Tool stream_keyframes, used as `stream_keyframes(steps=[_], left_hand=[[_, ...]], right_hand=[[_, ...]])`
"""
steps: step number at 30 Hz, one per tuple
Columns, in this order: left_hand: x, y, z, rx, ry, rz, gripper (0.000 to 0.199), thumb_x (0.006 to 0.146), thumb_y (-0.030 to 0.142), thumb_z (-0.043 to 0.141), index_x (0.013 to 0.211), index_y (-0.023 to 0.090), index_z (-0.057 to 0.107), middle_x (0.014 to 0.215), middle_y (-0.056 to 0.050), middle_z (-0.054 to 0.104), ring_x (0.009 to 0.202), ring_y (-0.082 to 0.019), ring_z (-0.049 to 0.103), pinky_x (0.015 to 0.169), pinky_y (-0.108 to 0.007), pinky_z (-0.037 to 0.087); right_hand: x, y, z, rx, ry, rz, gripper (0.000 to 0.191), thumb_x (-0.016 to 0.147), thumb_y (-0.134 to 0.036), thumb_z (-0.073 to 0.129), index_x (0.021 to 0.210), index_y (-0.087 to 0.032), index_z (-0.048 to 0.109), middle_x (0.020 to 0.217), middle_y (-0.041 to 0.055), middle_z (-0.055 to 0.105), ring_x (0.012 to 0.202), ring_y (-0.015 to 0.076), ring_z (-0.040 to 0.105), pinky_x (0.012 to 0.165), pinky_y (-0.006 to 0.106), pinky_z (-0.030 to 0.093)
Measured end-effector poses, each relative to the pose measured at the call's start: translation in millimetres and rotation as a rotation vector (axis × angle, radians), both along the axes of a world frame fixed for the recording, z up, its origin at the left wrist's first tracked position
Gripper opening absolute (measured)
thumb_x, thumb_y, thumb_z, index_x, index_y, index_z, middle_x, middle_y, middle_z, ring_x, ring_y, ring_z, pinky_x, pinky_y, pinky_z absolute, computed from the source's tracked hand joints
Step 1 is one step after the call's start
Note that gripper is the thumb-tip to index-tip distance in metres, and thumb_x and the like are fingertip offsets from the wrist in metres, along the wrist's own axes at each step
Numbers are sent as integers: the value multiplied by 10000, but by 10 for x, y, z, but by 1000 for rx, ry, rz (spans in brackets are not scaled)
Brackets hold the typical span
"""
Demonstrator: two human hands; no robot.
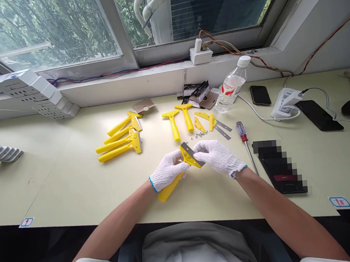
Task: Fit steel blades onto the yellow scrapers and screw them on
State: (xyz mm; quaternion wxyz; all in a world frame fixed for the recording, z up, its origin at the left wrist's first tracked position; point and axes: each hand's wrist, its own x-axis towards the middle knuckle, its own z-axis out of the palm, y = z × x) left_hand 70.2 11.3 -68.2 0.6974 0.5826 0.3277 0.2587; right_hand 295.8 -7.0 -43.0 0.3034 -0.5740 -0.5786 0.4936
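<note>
1. The left hand (166, 170), in a white knit glove, is closed around the neck of a yellow plastic scraper (170, 190), whose handle slants toward the near edge of the desk (62, 186).
2. The right hand (217, 156), gloved alike, grips the scraper's head, with its fingers over the steel blade (191, 152).
3. The scraper should be light and stiff. The handle looks the safest hold, as the thin blade may be sharp and could slip in knit gloves.
4. Farther toward the window, more yellow scrapers (118, 139) lie left of centre, with tiny screws (199, 134) and loose blades (222, 127) to their right.
5. A red-handled screwdriver (242, 131) lies right of the hands.
</note>
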Motion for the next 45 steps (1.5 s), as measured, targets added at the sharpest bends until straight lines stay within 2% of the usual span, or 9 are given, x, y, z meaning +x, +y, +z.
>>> stream_keyframes(steps=[10, 17, 19, 22, 25, 28, 32, 38, 45], left_hand=[[30, -27, -51, -118, -14, 78, 361, 908, 483, 811, 926, 145, 686, 754, -22, 666, 592, -140, 616, 582, -289, 548], [-12, 8, -56, -167, -29, 125, 332, 874, 446, 836, 897, 149, 687, 714, -20, 668, 547, -133, 588, 527, -277, 531], [-24, 9, -55, -183, -22, 141, 337, 867, 450, 841, 878, 155, 678, 704, -14, 653, 547, -132, 576, 518, -277, 527], [-29, 3, -57, -205, -28, 163, 343, 870, 458, 839, 874, 162, 667, 718, -13, 649, 551, -128, 559, 515, -279, 525], [-20, 4, -54, -230, -56, 187, 324, 882, 444, 823, 875, 169, 651, 704, 0, 622, 537, -122, 544, 509, -277, 518], [-10, 20, -49, -253, -67, 225, 302, 896, 426, 801, 871, 180, 627, 680, 21, 580, 508, -118, 541, 489, -267, 498], [-8, 37, -29, -267, -66, 273, 314, 890, 436, 791, 877, 187, 601, 702, 13, 590, 489, -124, 562, 457, -262, 467], [3, 25, 20, -291, -60, 293, 375, 858, 474, 836, 907, 188, 600, 734, 13, 591, 517, -120, 560, 478, -266, 484], [-9, 28, 23, -298, -39, 272, 373, 890, 487, 817, 917, 190, 592, 754, 10, 590, 537, -130, 584, 504, -280, 498]], right_hand=[[-92, -91, -4, 4, -100, 160, 112, 897, -248, 616, 891, -200, 718, 834, -4, 764, 761, 160, 692, 697, 286, 505], [-23, -28, 38, -13, -22, 90, 225, 978, -383, 598, 871, -211, 696, 795, 3, 728, 726, 174, 695, 699, 306, 518], [128, 59, -2, 92, -191, -54, 253, 988, -424, 596, 871, -221, 692, 818, 24, 729, 752, 198, 686, 745, 339, 514], [387, 222, -139, 340, -607, -326, 253, 974, -430, 623, 1066, -224, 737, 976, 105, 758, 905, 278, 664, 854, 413, 487], [565, 375, -305, 462, -866, -333, 386, 945, -404, 648, 1255, -182, 710, 1107, 183, 727, 1006, 328, 616, 900, 441, 447], [613, 461, -407, 424, -1074, -248, 405, 952, -415, 630, 1276, -184, 701, 1158, 200, 708, 1040, 343, 576, 898, 444, 419], [567, 460, -383, 328, -1206, -192, 352, 980, -473, 614, 1118, -172, 733, 1069, 189, 718, 995, 325, 586, 864, 422, 408], [462, 412, -228, 155, -1215, -226, 297, 955, -396, 672, 1115, -153, 732, 1005, 170, 748, 873, 283, 682, 706, 371, 382], [503, 390, -263, 100, -1113, -215, 266, 902, -348, 667, 1092, -168, 716, 959, 144, 776, 852, 287, 718, 675, 366, 365]])
